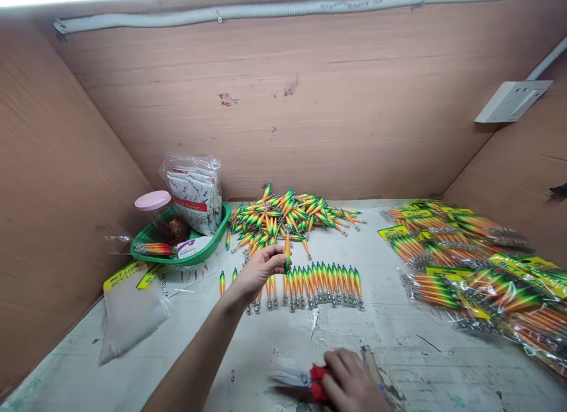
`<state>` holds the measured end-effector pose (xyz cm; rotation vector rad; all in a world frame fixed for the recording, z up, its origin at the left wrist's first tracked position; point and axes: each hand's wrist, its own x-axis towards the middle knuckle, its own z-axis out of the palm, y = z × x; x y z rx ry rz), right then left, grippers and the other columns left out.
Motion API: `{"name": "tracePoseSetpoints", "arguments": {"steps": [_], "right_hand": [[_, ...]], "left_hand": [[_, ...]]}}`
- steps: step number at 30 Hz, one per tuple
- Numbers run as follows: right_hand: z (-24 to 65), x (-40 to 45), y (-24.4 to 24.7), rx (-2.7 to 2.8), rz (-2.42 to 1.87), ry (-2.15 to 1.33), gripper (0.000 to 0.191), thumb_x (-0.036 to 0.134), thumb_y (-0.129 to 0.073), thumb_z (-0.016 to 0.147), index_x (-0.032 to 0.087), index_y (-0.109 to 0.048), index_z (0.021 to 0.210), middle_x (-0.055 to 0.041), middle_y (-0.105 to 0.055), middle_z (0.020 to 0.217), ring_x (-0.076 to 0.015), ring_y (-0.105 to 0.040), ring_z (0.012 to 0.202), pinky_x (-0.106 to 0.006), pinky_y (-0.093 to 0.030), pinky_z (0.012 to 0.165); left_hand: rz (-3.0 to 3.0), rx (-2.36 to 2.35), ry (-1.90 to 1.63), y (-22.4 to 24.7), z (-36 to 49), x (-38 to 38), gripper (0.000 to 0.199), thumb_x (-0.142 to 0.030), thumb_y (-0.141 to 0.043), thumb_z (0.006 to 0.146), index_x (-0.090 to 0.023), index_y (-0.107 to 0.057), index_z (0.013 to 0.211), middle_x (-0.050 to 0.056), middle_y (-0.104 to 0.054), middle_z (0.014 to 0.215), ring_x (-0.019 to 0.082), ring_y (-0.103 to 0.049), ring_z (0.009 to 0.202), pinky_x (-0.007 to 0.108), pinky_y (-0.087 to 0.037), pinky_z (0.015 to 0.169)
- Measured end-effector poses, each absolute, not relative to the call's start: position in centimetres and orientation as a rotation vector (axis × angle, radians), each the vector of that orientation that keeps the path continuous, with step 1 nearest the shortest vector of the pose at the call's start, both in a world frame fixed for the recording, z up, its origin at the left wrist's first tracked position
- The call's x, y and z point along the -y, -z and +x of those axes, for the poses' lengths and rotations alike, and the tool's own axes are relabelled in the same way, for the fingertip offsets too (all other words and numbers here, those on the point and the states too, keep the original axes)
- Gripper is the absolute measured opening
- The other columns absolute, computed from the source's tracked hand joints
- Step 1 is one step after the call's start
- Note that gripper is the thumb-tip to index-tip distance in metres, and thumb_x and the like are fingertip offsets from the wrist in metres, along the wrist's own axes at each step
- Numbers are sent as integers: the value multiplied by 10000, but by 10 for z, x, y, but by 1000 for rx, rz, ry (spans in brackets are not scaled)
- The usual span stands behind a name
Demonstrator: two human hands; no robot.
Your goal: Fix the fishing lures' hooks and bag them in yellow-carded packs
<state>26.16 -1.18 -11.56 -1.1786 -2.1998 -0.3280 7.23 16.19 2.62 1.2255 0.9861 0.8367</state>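
The left hand (263, 267) pinches 1 lure (287, 253) between thumb and fingertips, over the table (239, 353), between the pile (287, 214) and the row (332, 285). The lure's long axis runs nearly straight away from the person, green end near, orange hook end toward the back wall (332, 128). Lures in the row lie side by side the other way, green tips toward the wall, hooks near; those in the pile point every way.

The right hand (354, 382) has its fingers curled on the red handle of a tool (316, 382), whose metal end points left.

At left, the green basket (197, 259) holds a clear bag (195, 193) of printed packets, a pack of lures (153, 248), a white card (194, 247) and a tub with a pink lid (153, 200). In front of it lie clear sleeves (135, 317) with yellow headers. At right, clear packs (443, 234) with yellow headers hold more lures and overlap.

The left hand and forearm hide part of the row. The right hand and tool are blurred, so the tool's type is hard to tell; the hand is cut off below, as are some packs at the right edge
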Motion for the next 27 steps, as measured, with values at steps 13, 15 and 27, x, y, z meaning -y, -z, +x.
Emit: {"name": "tracePoseSetpoints", "arguments": {"steps": [13,15,27], "right_hand": [[241,-198,-23,2145,-1550,84,310,345,-409,971,114,-614,936,-48,-600,929,-182,-572,903,-354,-473,788],[243,-251,-34,1975,-1732,58,248,336,-552,920,147,-590,1076,-59,-609,1076,-185,-598,957,-397,-501,835],[243,-327,-24,1502,-1788,-574,312,343,-567,918,166,-568,1174,-75,-599,1170,-192,-615,981,-400,-532,831]], "left_hand": [[913,-835,-1208,-48,51,-164,483,-430,-788,630,-151,-571,959,26,-652,810,142,-640,698,279,-510,662],[911,-824,-1201,-48,50,-164,463,-418,-784,643,-148,-567,950,33,-651,829,143,-641,703,286,-512,666],[947,-776,-1105,-55,55,-148,419,-386,-740,712,-132,-538,976,53,-619,914,147,-654,754,276,-519,695]]}}
